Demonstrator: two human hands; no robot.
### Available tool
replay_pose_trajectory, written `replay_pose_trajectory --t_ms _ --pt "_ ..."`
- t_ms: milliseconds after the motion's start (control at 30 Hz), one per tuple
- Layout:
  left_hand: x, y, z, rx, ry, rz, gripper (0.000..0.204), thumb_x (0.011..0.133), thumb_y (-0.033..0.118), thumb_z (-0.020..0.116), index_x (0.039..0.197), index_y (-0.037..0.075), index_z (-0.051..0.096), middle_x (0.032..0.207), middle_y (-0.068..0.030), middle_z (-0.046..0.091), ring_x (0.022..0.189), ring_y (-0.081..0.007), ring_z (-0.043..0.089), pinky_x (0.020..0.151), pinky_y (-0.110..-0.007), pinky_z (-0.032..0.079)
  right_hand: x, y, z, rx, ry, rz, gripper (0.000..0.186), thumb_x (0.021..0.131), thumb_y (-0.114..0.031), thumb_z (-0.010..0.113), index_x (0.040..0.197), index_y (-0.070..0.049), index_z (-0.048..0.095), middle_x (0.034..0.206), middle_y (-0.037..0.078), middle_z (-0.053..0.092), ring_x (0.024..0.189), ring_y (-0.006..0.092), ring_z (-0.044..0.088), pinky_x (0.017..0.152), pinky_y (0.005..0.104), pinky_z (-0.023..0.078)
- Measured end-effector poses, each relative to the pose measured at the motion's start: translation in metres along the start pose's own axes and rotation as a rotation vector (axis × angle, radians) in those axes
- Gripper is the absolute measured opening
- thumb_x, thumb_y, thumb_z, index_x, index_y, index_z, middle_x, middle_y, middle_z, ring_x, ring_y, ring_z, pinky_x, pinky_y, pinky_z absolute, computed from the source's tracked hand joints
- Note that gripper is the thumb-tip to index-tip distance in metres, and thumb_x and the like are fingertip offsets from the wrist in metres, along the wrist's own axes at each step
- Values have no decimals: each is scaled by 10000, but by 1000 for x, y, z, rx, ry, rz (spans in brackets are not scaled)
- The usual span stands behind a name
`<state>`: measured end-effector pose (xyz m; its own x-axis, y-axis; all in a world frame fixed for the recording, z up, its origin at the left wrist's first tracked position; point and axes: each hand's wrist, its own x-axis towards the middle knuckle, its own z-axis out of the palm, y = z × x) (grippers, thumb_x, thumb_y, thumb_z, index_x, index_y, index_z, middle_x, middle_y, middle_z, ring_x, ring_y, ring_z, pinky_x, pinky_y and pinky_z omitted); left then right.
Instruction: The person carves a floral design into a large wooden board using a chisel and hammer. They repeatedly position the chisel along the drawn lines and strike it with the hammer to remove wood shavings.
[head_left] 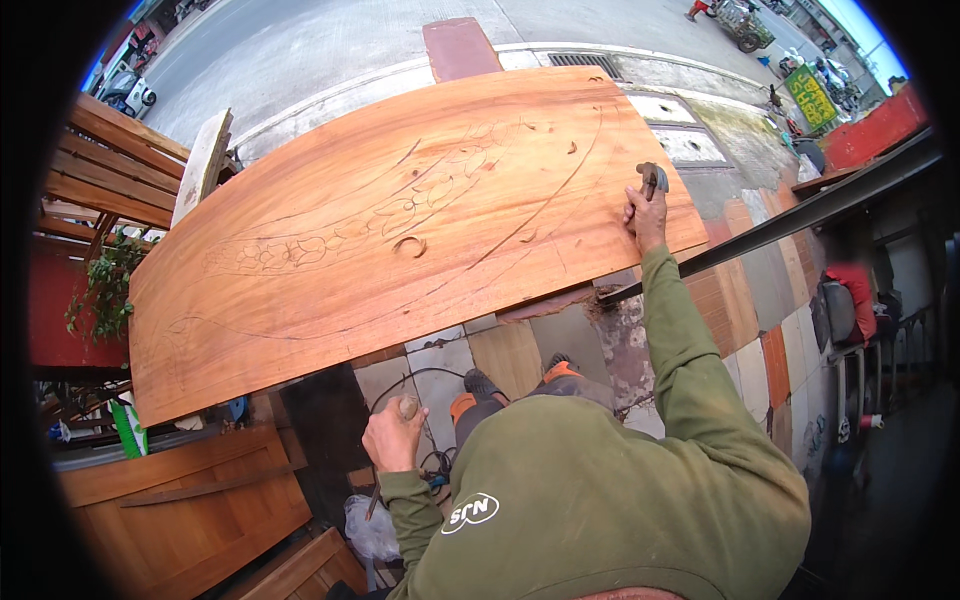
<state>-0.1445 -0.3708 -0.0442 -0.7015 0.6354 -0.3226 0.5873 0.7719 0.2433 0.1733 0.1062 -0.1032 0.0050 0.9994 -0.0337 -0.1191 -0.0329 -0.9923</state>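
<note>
A large reddish-brown wooden panel [330, 200] lies in front of me, with a floral pattern and long curved lines marked on its face. My right hand [646, 218] is closed round a hammer [654, 180] at the panel's right end, the hammer's metal head showing above the fingers. Lower left, off the panel's near edge, my left hand [394, 437] grips a chisel [407, 406]. Its rounded wooden handle end pokes out on top and a thin dark shaft runs below the fist. A curled wood shaving [409, 246] rests on the panel.
Slatted wood [115, 165] and a leafy plant [104, 285] stand left. Wooden door panels [200, 490] lean lower left, near a plastic bag [372, 527]. A dark metal beam [800, 215] slants along the right. A cable [400, 378] lies by my feet on the tiled floor [505, 355].
</note>
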Motion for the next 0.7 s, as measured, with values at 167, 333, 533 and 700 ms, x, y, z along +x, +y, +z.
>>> replay_pose_trajectory --t_ms 167,333,533,700 --pt "13 9 -13 -185 188 154 458 830 209 841 1273 140 742 1049 -184 778 963 -408 751 831 -468 608 0 -2 6 1 -19 43 437 1007 -105 699 1403 -111 515 757 -15 481 558 85 495 439 268 429" --pt "87 81 -24 -281 329 465 480 849 13 752 1315 120 716 1288 -144 729 1079 -378 734 890 -449 606 10 -3 3 -152 -57 67 455 1011 -189 729 1423 -111 552 751 -22 471 575 75 501 443 266 416" --pt "203 136 -2 -9 369 627 589 832 -6 714 1391 175 684 1521 -77 636 1333 -341 635 1047 -450 578 47 3 -22 -854 -178 -377 643 977 -331 791 1549 -145 564 1078 113 784 937 204 762 768 355 593" --pt "203 139 -14 104 69 590 622 824 -9 718 1416 178 669 1543 -90 615 1415 -333 587 1084 -441 568 37 -30 -38 -1266 -399 -229 717 926 -451 819 1578 -309 555 1347 149 732 1223 361 698 991 449 551"
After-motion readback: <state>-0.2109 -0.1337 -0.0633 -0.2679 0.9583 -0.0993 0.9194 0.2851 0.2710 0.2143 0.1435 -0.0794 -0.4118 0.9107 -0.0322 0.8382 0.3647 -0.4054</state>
